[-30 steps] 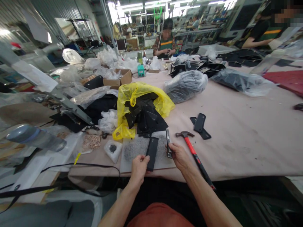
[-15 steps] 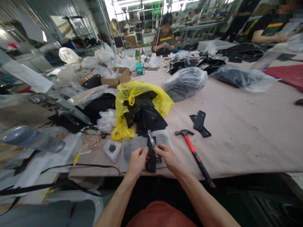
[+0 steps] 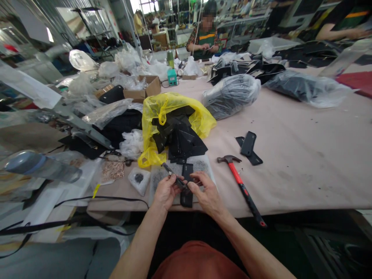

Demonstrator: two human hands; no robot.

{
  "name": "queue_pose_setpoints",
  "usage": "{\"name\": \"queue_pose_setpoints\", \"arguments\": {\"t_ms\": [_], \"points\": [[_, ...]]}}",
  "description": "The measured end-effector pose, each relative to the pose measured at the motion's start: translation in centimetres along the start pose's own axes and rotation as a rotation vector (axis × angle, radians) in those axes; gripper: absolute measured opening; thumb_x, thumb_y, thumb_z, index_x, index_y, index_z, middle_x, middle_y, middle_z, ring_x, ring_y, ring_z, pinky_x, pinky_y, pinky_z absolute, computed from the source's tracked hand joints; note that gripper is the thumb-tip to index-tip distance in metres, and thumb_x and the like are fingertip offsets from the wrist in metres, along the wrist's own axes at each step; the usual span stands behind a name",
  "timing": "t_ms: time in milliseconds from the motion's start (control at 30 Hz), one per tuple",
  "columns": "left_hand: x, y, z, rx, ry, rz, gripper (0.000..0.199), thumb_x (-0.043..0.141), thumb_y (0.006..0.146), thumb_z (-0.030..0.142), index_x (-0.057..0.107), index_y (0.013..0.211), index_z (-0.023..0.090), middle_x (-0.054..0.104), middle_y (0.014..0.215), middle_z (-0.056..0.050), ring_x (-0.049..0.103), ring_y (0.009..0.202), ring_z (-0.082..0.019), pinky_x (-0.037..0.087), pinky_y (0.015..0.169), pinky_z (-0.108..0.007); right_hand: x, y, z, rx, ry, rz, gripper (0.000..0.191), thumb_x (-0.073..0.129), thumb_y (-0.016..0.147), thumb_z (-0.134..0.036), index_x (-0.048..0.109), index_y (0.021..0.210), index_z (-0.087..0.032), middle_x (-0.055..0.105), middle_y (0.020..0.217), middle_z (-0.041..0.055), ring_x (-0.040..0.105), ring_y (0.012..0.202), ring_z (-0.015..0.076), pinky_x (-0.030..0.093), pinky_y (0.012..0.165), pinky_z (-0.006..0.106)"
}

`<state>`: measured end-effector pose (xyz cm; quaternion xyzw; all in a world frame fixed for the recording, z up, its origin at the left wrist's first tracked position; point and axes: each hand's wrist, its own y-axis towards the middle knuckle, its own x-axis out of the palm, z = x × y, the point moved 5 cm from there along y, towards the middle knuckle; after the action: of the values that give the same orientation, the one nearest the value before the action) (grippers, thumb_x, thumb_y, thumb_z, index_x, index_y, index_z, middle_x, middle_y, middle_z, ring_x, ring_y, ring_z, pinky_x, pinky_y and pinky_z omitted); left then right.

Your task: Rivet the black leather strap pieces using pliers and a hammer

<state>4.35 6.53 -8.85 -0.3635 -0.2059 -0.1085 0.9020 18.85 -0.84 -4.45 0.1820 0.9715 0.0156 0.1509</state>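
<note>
My left hand (image 3: 167, 190) is closed on a slim dark tool (image 3: 172, 172) that tilts up to the left. My right hand (image 3: 205, 192) is beside the tool's lower end, fingers curled and thumb apart from the forefinger; whether it grips anything is hard to tell. Beneath the hands a black strip (image 3: 186, 199) lies on a pale, grey-speckled board (image 3: 203, 164). Just behind, black pieces (image 3: 186, 141) spill from a yellow plastic bag (image 3: 151, 108). A red-handled hammer (image 3: 236, 174) lies to the right.
Two crossed black pieces (image 3: 248, 143) lie beyond the hammer. A white block (image 3: 142, 188) and copper-coloured bits (image 3: 112, 170) are on the left, near a clear bottle (image 3: 43, 168). Wrapped bundles (image 3: 232, 95) lie further back. A person (image 3: 206, 38) sits across the table.
The tool has swung from between both hands to a leftward tilt in my left hand. My right hand has loosened and spread its fingers. The view has shifted slightly.
</note>
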Motion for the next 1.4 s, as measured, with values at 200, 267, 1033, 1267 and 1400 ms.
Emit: {"name": "queue_pose_setpoints", "arguments": {"t_ms": [200, 267, 1033, 1267, 1400], "points": [[-1.5, 0.1, 1.5, 0.016, -0.106, -0.08, 0.01, 0.066, 0.087, 0.019, 0.058, 0.093, 0.016, 0.071, 0.096, -0.006, 0.072, 0.092, -0.023, 0.059, 0.079, -0.035, 0.1, -6.6, 5.0, 0.412, 0.009, -0.107, 0.039, 0.053, 0.086, -0.053, 0.062, 0.072, -0.019, 0.058, 0.064, 0.0009, 0.053, 0.063, 0.0166, 0.04, 0.061, 0.029], [-1.6, 0.0, 1.1, 0.004, -0.122, -0.138, 0.018, 0.069, 0.083, 0.015, 0.058, 0.096, 0.017, 0.071, 0.1, -0.006, 0.071, 0.098, -0.025, 0.059, 0.081, -0.038, 0.9, -8.8, 7.0, 0.52, 0.053, -0.129, 0.041, 0.056, 0.083, -0.057, 0.062, 0.071, -0.018, 0.056, 0.06, 0.0001, 0.053, 0.06, 0.0164, 0.039, 0.059, 0.029], [-3.3, 1.7, 0.1, 0.112, -0.063, -0.083, 0.042, 0.089, 0.064, 0.024, 0.06, 0.094, 0.015, 0.073, 0.09, -0.007, 0.072, 0.087, -0.023, 0.058, 0.076, -0.035, 5.2, -9.8, 9.1, 0.937, 0.74, -0.025, 0.047, 0.079, 0.063, -0.055, 0.059, 0.077, -0.014, 0.065, 0.062, 0.0015, 0.055, 0.045, 0.0096, 0.037, 0.045, 0.021], [-3.2, 2.9, 0.4, 0.174, -0.015, -0.029, 0.046, 0.09, 0.059, 0.025, 0.06, 0.092, 0.013, 0.073, 0.088, -0.007, 0.071, 0.083, -0.022, 0.058, 0.075, -0.035, 3.8, -10.6, 9.7, 0.897, 0.571, -0.043, 0.047, 0.069, 0.068, -0.061, 0.056, 0.073, -0.016, 0.06, 0.058, -0.0007, 0.051, 0.041, 0.0087, 0.035, 0.044, 0.022], [-2.8, 3.3, 0.4, 0.192, 0.015, -0.045, 0.049, 0.091, 0.057, 0.027, 0.061, 0.093, 0.013, 0.073, 0.087, -0.007, 0.071, 0.082, -0.023, 0.058, 0.074, -0.035, 2.4, -10.8, 9.0, 0.865, 0.266, -0.239, 0.042, 0.053, 0.083, -0.057, 0.06, 0.085, -0.016, 0.065, 0.065, 0.0026, 0.056, 0.044, 0.013, 0.034, 0.044, 0.024]]}}
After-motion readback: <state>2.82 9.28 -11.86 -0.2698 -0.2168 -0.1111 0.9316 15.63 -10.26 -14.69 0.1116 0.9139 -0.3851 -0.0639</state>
